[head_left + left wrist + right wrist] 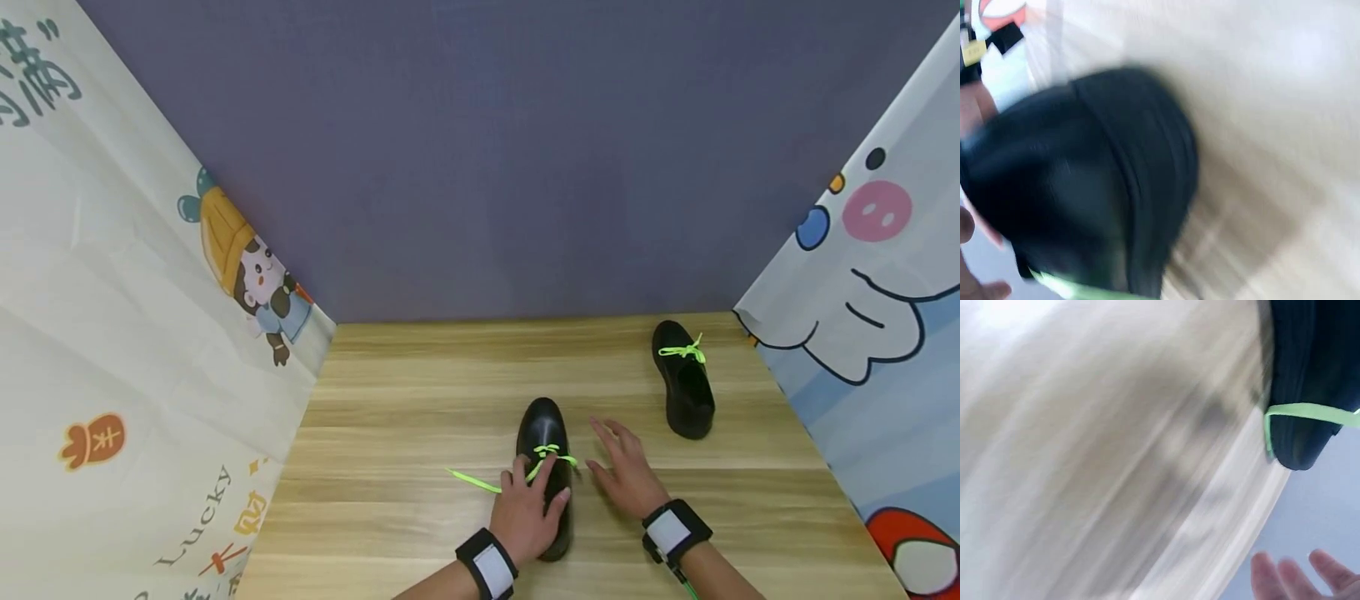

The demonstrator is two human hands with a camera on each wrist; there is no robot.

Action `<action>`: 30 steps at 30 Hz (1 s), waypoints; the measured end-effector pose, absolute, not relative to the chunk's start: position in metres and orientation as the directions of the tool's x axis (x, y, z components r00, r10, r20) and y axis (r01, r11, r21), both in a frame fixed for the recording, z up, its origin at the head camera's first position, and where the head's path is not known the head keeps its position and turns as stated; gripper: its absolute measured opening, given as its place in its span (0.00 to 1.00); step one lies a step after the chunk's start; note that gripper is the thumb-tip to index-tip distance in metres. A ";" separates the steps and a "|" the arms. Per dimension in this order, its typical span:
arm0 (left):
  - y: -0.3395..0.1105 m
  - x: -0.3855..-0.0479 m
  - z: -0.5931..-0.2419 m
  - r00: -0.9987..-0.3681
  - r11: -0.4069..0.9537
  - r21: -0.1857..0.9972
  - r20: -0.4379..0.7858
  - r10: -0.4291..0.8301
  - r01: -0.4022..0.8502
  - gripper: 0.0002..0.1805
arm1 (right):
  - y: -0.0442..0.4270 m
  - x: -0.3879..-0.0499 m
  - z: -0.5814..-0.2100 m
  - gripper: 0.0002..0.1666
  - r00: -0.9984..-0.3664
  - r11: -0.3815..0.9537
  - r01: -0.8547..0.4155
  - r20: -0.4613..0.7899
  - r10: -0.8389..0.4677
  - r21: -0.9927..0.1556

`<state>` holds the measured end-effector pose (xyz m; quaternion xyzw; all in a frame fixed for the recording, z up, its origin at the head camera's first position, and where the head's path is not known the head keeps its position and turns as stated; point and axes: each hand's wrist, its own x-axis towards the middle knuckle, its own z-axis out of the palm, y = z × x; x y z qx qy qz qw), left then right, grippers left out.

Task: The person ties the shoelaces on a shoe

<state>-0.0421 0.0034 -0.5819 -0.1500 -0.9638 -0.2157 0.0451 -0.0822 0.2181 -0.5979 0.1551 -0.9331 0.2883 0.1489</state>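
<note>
A black shoe (542, 423) stands on the wooden tabletop, toe pointing away from me. Its bright green lace (474, 480) trails out to the left, and another end lies over the shoe's right side. My left hand (523, 515) is over the shoe's lacing and opening, fingers spread; whether they touch the lace is unclear. Just right of the shoe, my right hand (628, 473) has its fingers loosely extended and holds nothing. The left wrist view shows the shoe's heel (1154, 150), blurred. In the right wrist view the green lace (1310, 411) hangs across the shoe's side.
A second black shoe (686, 400), its green lace tied in a bow, stands farther back at the right. A grey-purple panel (525, 167) rises behind the table (397, 392). Printed white sheets (150, 275) flank it left and right.
</note>
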 end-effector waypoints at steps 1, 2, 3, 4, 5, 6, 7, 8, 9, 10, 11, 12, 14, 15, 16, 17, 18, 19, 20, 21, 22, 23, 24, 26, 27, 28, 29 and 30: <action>0.000 -0.047 -0.582 -0.951 0.856 0.417 0.172 0.256 0.306 0.31 | 0.216 -0.084 -0.597 0.44 -0.911 0.776 -0.377 0.354 -0.211 -0.507; -0.003 -0.052 -0.582 -0.951 0.854 0.423 0.183 0.248 0.304 0.32 | 0.213 -0.085 -0.596 0.43 -0.916 0.770 -0.374 0.334 -0.222 -0.516; -0.006 -0.058 -0.583 -0.952 0.851 0.430 0.186 0.244 0.303 0.33 | 0.210 -0.087 -0.595 0.42 -0.921 0.759 -0.373 0.312 -0.233 -0.533; -0.008 -0.063 -0.584 -0.952 0.848 0.437 0.184 0.243 0.301 0.33 | 0.207 -0.088 -0.594 0.40 -0.929 0.746 -0.363 0.281 -0.243 -0.558; -0.011 -0.067 -0.584 -0.953 0.842 0.447 0.176 0.246 0.301 0.33 | 0.204 -0.089 -0.594 0.39 -0.936 0.737 -0.349 0.242 -0.254 -0.579; -0.013 -0.071 -0.585 -0.954 0.835 0.462 0.164 0.251 0.299 0.33 | 0.200 -0.090 -0.593 0.38 -0.942 0.726 -0.335 0.207 -0.264 -0.600; -0.015 -0.075 -0.586 -0.952 0.822 0.480 0.155 0.262 0.305 0.33 | 0.197 -0.090 -0.592 0.36 -0.947 0.717 -0.317 0.172 -0.270 -0.621; -0.016 -0.077 -0.587 -0.953 0.812 0.499 0.136 0.272 0.303 0.32 | 0.194 -0.090 -0.592 0.35 -0.951 0.712 -0.299 0.140 -0.274 -0.635; -0.018 -0.079 -0.587 -0.953 0.798 0.523 0.117 0.281 0.300 0.31 | 0.191 -0.090 -0.591 0.33 -0.954 0.701 -0.282 0.117 -0.276 -0.655; -0.019 -0.081 -0.587 -0.952 0.783 0.549 0.096 0.291 0.294 0.30 | 0.189 -0.090 -0.592 0.31 -0.957 0.697 -0.268 0.098 -0.274 -0.665; -0.019 -0.082 -0.587 -0.950 0.764 0.577 0.075 0.302 0.289 0.28 | 0.188 -0.090 -0.592 0.29 -0.958 0.692 -0.263 0.095 -0.272 -0.672; -0.020 -0.082 -0.588 -0.948 0.750 0.599 0.053 0.314 0.282 0.26 | 0.186 -0.089 -0.593 0.26 -0.959 0.686 -0.260 0.096 -0.267 -0.680; -0.021 -0.082 -0.589 -0.944 0.732 0.629 0.010 0.331 0.263 0.22 | 0.185 -0.088 -0.595 0.20 -0.960 0.674 -0.258 0.107 -0.258 -0.693; -0.021 -0.082 -0.590 -0.941 0.723 0.640 0.000 0.340 0.261 0.20 | 0.184 -0.088 -0.596 0.17 -0.961 0.666 -0.259 0.115 -0.252 -0.700; -0.021 -0.082 -0.590 -0.937 0.712 0.655 -0.013 0.348 0.255 0.18 | 0.184 -0.088 -0.597 0.14 -0.961 0.661 -0.259 0.121 -0.248 -0.704; -0.022 -0.082 -0.591 -0.934 0.701 0.667 -0.021 0.356 0.252 0.16 | 0.184 -0.087 -0.598 0.11 -0.961 0.654 -0.262 0.128 -0.246 -0.710; -0.022 -0.081 -0.591 -0.932 0.694 0.677 -0.031 0.361 0.247 0.15 | 0.185 -0.087 -0.599 0.09 -0.959 0.646 -0.269 0.134 -0.251 -0.715; -0.023 -0.081 -0.591 -0.930 0.682 0.690 -0.034 0.366 0.243 0.13 | 0.186 -0.087 -0.599 0.08 -0.955 0.638 -0.279 0.141 -0.260 -0.717; -0.024 -0.081 -0.591 -0.927 0.668 0.703 -0.034 0.374 0.244 0.12 | 0.187 -0.088 -0.600 0.06 -0.950 0.629 -0.295 0.151 -0.273 -0.720; -0.026 -0.081 -0.591 -0.924 0.657 0.714 -0.038 0.381 0.242 0.11 | 0.188 -0.088 -0.600 0.05 -0.944 0.621 -0.312 0.161 -0.288 -0.719; -0.027 -0.081 -0.590 -0.922 0.651 0.721 -0.045 0.386 0.237 0.10 | 0.189 -0.089 -0.599 0.03 -0.936 0.610 -0.332 0.172 -0.307 -0.719; -0.028 -0.081 -0.589 -0.920 0.649 0.722 -0.046 0.389 0.239 0.10 | 0.190 -0.090 -0.599 0.02 -0.928 0.600 -0.351 0.180 -0.327 -0.719; -0.030 -0.081 -0.589 -0.918 0.648 0.721 -0.043 0.395 0.245 0.10 | 0.192 -0.091 -0.597 0.02 -0.920 0.591 -0.366 0.183 -0.347 -0.719; -0.033 -0.082 -0.587 -0.915 0.658 0.708 -0.040 0.402 0.258 0.10 | 0.194 -0.092 -0.594 0.02 -0.907 0.581 -0.385 0.179 -0.380 -0.717; -0.034 -0.084 -0.586 -0.914 0.667 0.697 -0.041 0.403 0.263 0.10 | 0.194 -0.093 -0.592 0.03 -0.904 0.581 -0.389 0.173 -0.392 -0.715; -0.035 -0.085 -0.585 -0.913 0.672 0.689 -0.034 0.407 0.273 0.10 | 0.195 -0.095 -0.590 0.04 -0.901 0.582 -0.389 0.163 -0.402 -0.714; -0.037 -0.087 -0.584 -0.912 0.676 0.680 -0.027 0.410 0.284 0.11 | 0.196 -0.096 -0.587 0.04 -0.900 0.584 -0.384 0.150 -0.409 -0.715; -0.038 -0.089 -0.583 -0.910 0.678 0.671 -0.013 0.414 0.299 0.11 | 0.196 -0.097 -0.585 0.04 -0.900 0.590 -0.379 0.136 -0.414 -0.713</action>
